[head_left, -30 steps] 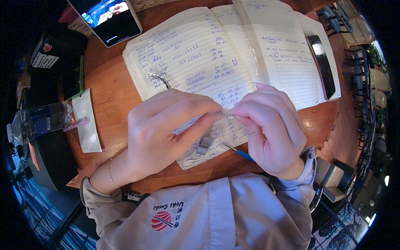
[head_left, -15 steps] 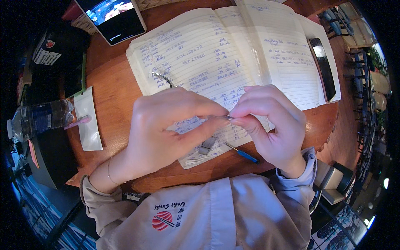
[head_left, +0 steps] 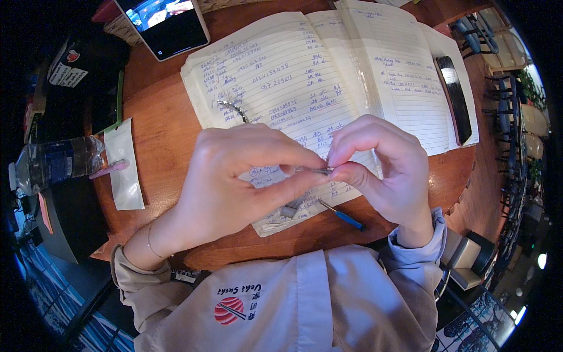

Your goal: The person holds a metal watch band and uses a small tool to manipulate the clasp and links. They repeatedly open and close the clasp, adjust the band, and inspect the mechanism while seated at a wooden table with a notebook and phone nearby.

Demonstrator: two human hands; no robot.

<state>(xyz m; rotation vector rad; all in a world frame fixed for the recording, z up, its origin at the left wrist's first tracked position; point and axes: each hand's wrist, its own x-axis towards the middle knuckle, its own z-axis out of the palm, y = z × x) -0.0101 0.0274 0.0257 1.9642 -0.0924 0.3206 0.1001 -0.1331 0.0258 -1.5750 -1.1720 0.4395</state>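
Observation:
My left hand [head_left: 234, 182] and my right hand [head_left: 384, 167] meet over the near edge of an open lined notebook [head_left: 293, 76]. Between their fingertips they pinch a small thin silvery metal piece [head_left: 316, 171]; what it is cannot be made out. Below the hands a small metal part [head_left: 289, 211] and a thin tool with a blue handle [head_left: 346, 218] lie on the page edge and the table. A short curved metal chain piece [head_left: 233, 109] rests on the left page.
The wooden table [head_left: 158, 105] carries a tablet [head_left: 167, 23] at the back left, a black phone [head_left: 454, 97] on the right page, a small clear bag [head_left: 124, 164] with a pink stick, and a plastic bottle [head_left: 56, 161] at far left. Chairs stand at the right.
Both hands rose slightly and drew closer, fingertips now pinching the small metal piece together; the small part below them has come into view.

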